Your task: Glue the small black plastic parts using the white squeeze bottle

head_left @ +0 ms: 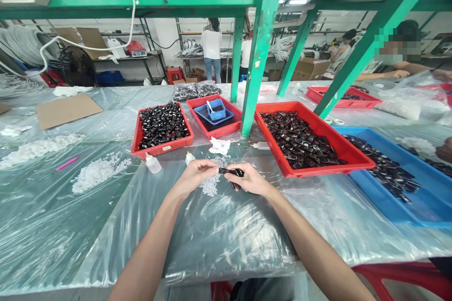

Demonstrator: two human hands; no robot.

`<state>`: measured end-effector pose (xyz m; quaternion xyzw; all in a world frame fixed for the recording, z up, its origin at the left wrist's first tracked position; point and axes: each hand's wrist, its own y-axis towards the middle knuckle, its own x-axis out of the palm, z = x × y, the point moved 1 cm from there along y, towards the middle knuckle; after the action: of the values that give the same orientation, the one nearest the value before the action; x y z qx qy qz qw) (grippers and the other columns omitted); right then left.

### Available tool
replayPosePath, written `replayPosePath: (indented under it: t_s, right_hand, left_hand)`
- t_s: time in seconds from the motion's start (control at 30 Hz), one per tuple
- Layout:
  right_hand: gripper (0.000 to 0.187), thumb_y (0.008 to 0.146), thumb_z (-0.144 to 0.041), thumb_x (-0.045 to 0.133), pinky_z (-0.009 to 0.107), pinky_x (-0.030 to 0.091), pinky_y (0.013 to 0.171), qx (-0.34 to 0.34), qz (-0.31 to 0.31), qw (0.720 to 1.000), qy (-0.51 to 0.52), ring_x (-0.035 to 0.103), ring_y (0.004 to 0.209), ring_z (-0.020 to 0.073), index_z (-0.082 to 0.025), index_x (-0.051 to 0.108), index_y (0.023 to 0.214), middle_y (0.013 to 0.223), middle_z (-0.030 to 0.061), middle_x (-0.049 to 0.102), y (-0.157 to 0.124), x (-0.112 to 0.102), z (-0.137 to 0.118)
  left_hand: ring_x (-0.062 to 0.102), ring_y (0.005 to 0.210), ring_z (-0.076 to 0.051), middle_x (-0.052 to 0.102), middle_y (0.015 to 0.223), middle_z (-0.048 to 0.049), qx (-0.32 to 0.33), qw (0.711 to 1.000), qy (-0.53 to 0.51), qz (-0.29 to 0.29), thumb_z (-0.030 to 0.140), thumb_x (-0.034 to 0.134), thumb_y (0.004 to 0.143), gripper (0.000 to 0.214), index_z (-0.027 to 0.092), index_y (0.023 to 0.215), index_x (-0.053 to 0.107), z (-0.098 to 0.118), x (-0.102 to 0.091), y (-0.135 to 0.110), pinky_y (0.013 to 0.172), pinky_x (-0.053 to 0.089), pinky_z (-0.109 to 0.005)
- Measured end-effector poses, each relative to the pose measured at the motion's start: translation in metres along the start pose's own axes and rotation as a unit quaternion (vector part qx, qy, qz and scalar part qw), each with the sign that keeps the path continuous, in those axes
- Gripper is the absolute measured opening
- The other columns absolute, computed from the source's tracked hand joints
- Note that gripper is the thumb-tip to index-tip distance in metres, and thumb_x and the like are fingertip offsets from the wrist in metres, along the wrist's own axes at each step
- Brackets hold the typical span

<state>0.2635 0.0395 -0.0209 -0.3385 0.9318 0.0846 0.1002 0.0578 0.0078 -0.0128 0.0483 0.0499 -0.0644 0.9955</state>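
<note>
Left hand (197,175) at frame centre, fingers pinching a black piece (222,170), right hand (253,179) grasping more black pieces (236,179), white bits (211,186) beyond, red tray (339,146) centre right.

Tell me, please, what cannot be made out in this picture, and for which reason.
All in the head view:
Count of black pieces in the right hand: overlapping, partly covered by fingers.
Left end of one held piece: covered by the left hand.
Base of the bottle behind the left hand: hidden by it.
Right end of the blue tray: cut off by the picture's edge.
Shapes of single white bits: too small.
</note>
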Motion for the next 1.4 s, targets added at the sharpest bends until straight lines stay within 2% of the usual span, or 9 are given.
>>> replayPosePath:
  t_s: [0.17, 0.27, 0.47, 0.53, 0.67, 0.83, 1.0, 1.27, 1.4]
  right_hand:
    - [0.032, 0.087, -0.049, 0.068, 0.017, 0.033, 0.03, 0.046, 0.034, 0.998, 0.029, 0.053, 0.039, 0.0093, -0.018, 0.063, 0.077, 0.056, -0.0046, 0.056, 0.003, 0.004, -0.004]
    - [0.033, 0.083, -0.05, 0.072, 0.017, 0.034, 0.028, 0.071, 0.052, 0.994, 0.063, 0.056, 0.04, 0.0106, -0.019, 0.063, 0.078, 0.057, -0.0045, 0.057, 0.004, 0.007, -0.004]
    - [0.033, 0.078, -0.047, 0.077, 0.016, 0.03, 0.027, 0.152, 0.036, 0.952, 0.264, 0.059, 0.046, 0.0089, -0.018, 0.065, 0.089, 0.076, -0.0016, 0.064, 0.004, 0.01, -0.006]
    - [0.031, 0.081, -0.045, 0.075, 0.015, 0.028, 0.027, 0.175, 0.042, 0.931, 0.318, 0.059, 0.048, 0.0086, -0.018, 0.065, 0.091, 0.078, -0.0008, 0.065, 0.005, 0.01, -0.005]
    - [0.026, 0.085, -0.043, 0.069, 0.015, 0.027, 0.028, 0.2, 0.043, 0.906, 0.372, 0.06, 0.048, 0.0091, -0.017, 0.064, 0.088, 0.079, 0.001, 0.067, 0.006, 0.014, 0.002]
    - [0.027, 0.091, -0.046, 0.063, 0.016, 0.029, 0.029, 0.21, 0.028, 0.902, 0.377, 0.063, 0.05, 0.0113, -0.019, 0.063, 0.092, 0.078, 0.001, 0.067, 0.007, 0.018, 0.008]
    - [0.038, 0.093, -0.055, 0.06, 0.016, 0.031, 0.03, 0.232, 0.037, 0.899, 0.37, 0.061, 0.049, 0.0114, -0.018, 0.064, 0.091, 0.068, 0.0001, 0.064, 0.007, 0.018, 0.008]
    - [0.029, 0.088, -0.046, 0.067, 0.016, 0.024, 0.029, 0.214, 0.034, 0.89, 0.401, 0.061, 0.047, 0.0092, -0.018, 0.063, 0.091, 0.074, -0.0011, 0.067, 0.006, 0.015, 0.004]
    - [0.033, 0.085, -0.049, 0.07, 0.016, 0.023, 0.03, 0.168, 0.089, 0.898, 0.397, 0.059, 0.045, 0.0084, -0.017, 0.062, 0.09, 0.073, -0.0013, 0.066, 0.004, 0.01, -0.013]
  left_hand:
    - [0.068, 0.078, -0.019, 0.074, 0.084, -0.0048, 0.091, 0.99, 0.03, 0.104, 0.041, 0.072, 0.083, 0.023, 0.018, 0.085, 0.073, -0.003, 0.015, -0.001, 0.072, 0.052, -0.029]
    - [0.069, 0.085, -0.019, 0.075, 0.091, -0.0052, 0.13, 0.979, 0.076, 0.136, 0.035, 0.07, 0.085, 0.018, 0.02, 0.093, 0.072, -0.005, 0.024, -0.002, 0.071, 0.052, -0.028]
    - [0.068, 0.082, -0.018, 0.074, 0.089, -0.0044, 0.156, 0.955, 0.082, 0.238, 0.033, 0.069, 0.086, 0.015, 0.02, 0.094, 0.07, -0.001, 0.022, -0.004, 0.07, 0.05, -0.027]
    - [0.068, 0.081, -0.017, 0.074, 0.088, -0.0041, 0.15, 0.958, 0.061, 0.237, 0.033, 0.071, 0.085, 0.016, 0.02, 0.095, 0.07, 0.0, 0.022, -0.004, 0.07, 0.049, -0.027]
    - [0.066, 0.079, -0.017, 0.074, 0.086, -0.0036, 0.124, 0.974, 0.052, 0.18, 0.033, 0.07, 0.085, 0.016, 0.02, 0.093, 0.071, -0.001, 0.028, -0.004, 0.067, 0.045, -0.027]
    - [0.065, 0.082, -0.019, 0.074, 0.087, -0.0036, 0.117, 0.974, 0.118, 0.155, 0.032, 0.064, 0.088, 0.015, 0.02, 0.095, 0.071, -0.004, 0.034, -0.006, 0.068, 0.044, -0.029]
    - [0.062, 0.092, -0.022, 0.074, 0.096, -0.005, 0.154, 0.958, 0.2, 0.138, 0.028, 0.061, 0.09, 0.013, 0.023, 0.095, 0.072, -0.005, 0.036, -0.007, 0.083, 0.047, -0.035]
    - [0.061, 0.091, -0.022, 0.07, 0.093, -0.0052, 0.183, 0.933, 0.232, 0.205, 0.033, 0.055, 0.095, 0.017, 0.022, 0.093, 0.069, -0.006, 0.028, -0.006, 0.081, 0.045, -0.033]
    - [0.059, 0.082, -0.021, 0.067, 0.086, -0.0045, 0.174, 0.93, 0.223, 0.233, 0.037, 0.054, 0.095, 0.022, 0.021, 0.088, 0.068, -0.015, 0.022, -0.002, 0.071, 0.043, -0.031]
